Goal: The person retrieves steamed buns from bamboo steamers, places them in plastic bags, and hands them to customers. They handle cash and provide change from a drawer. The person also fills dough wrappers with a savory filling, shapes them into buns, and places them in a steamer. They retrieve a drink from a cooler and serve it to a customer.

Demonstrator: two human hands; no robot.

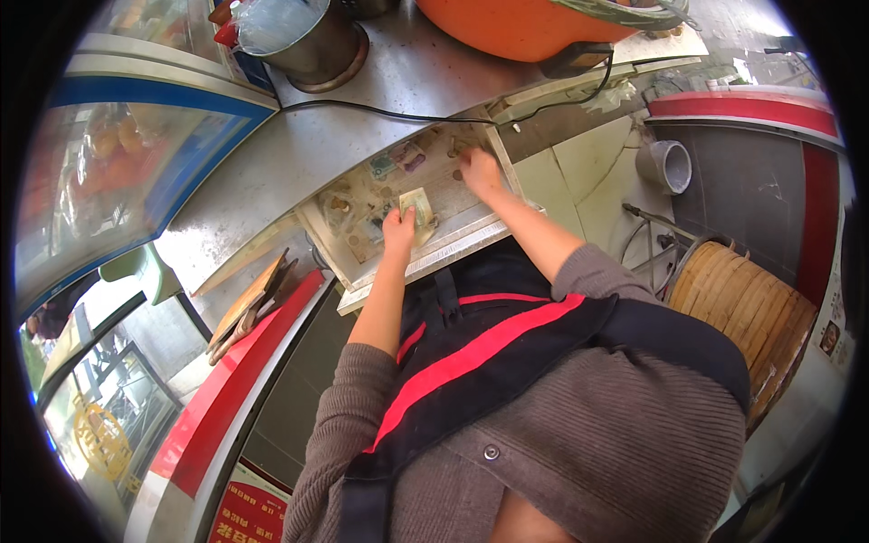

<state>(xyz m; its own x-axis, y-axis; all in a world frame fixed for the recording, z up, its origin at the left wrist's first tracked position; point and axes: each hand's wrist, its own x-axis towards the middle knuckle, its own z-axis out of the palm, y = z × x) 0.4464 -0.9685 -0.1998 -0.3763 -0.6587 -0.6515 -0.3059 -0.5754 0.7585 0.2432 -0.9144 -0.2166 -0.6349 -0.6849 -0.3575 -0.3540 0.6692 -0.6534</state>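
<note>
A shallow wooden drawer [468,235] stands pulled out from beneath a metal countertop in front of me. My left hand [399,231] pinches a pale greenish banknote [417,201] between thumb and fingers, over the drawer's front part. Reaching into the right end, my right hand [481,173] has its fingers down near the drawer floor; whether they hold anything is hidden. A coin [457,175] lies just beside that hand. Farther back are a bluish-green banknote [381,165] and a purplish banknote [410,157]. Crumpled clear plastic [334,203] and more notes and coins fill the left end.
A black cable [380,113] runs along the countertop edge [326,142] above the drawer. On the counter stand a metal pot [316,58] and a large orange basin [516,27]. A glass display case [149,163] is at left, a bamboo-slat barrel [740,298] at right.
</note>
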